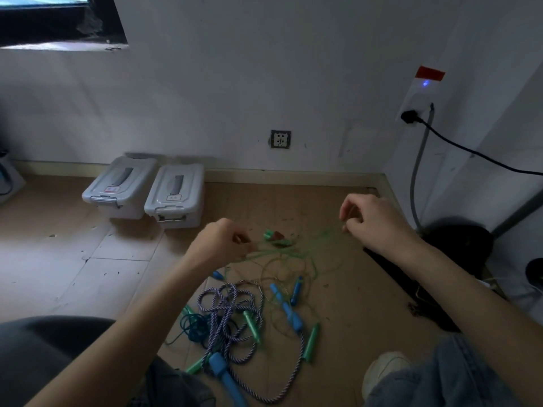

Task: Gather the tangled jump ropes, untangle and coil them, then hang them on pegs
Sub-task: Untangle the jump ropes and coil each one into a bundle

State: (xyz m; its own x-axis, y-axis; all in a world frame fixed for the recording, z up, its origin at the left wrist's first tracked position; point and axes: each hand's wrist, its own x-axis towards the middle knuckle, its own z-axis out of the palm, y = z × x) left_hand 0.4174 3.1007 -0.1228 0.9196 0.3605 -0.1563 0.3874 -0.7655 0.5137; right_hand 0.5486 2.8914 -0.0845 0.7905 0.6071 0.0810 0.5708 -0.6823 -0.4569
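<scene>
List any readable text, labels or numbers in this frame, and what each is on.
None can be read.
Left storage box: red-and-white sticker on the lid, too blurred to read.
Right storage box: small white label on the lid, too blurred to read.
Power strip on the wall: red tape at the top, no text visible.

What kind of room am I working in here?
Probably a plain indoor storage or utility room: two grey lidded plastic bins against a bare white wall, a wall socket, and tan floor sheeting.
</scene>
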